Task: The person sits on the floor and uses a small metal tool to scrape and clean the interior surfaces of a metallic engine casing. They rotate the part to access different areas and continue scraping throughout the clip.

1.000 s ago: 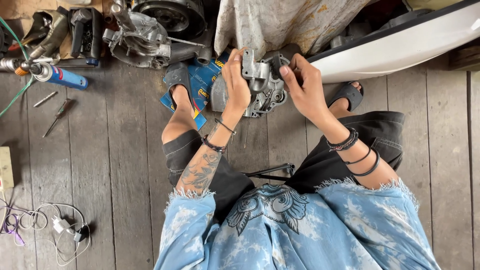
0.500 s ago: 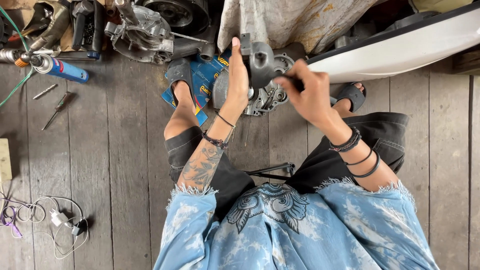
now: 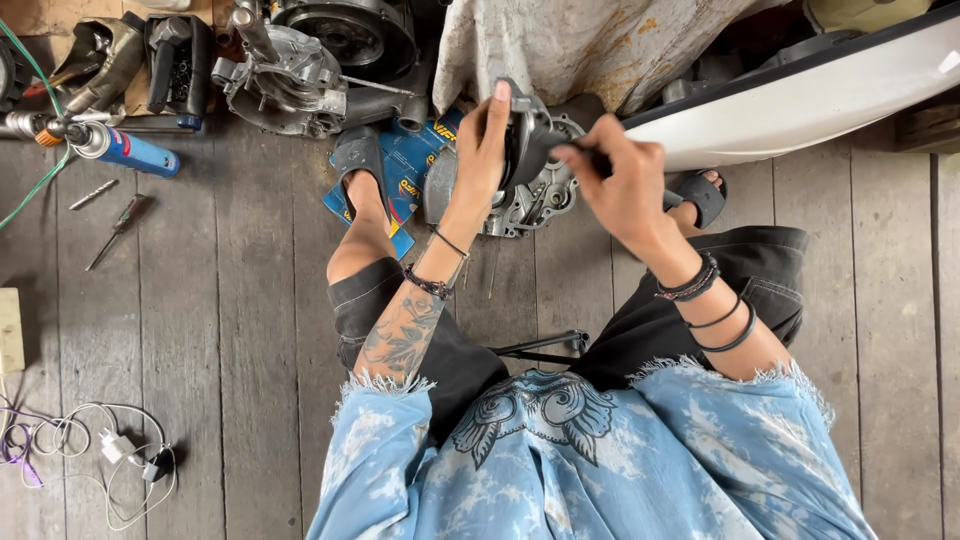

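My left hand [image 3: 485, 140] grips a small grey metal engine cover [image 3: 530, 132] and holds it upright above the floor. My right hand [image 3: 620, 185] is shut on a thin dark tool [image 3: 582, 156] whose tip touches the cover's right side. Under both hands a grey engine case [image 3: 540, 203] lies on a blue printed sheet [image 3: 405, 160] on the wooden floor. My feet in black sandals rest on either side of it.
A larger engine block [image 3: 290, 75] and dark parts lie at the top left. A blue spray can [image 3: 125, 150], a screwdriver [image 3: 120, 228] and white cables [image 3: 100, 450] are on the left. A white panel [image 3: 800, 95] and stained cloth [image 3: 580, 40] are at the top right.
My left hand has lifted the grey cover off the engine case and turned it upright. My right hand let go of the part and now holds the dark tool against it.
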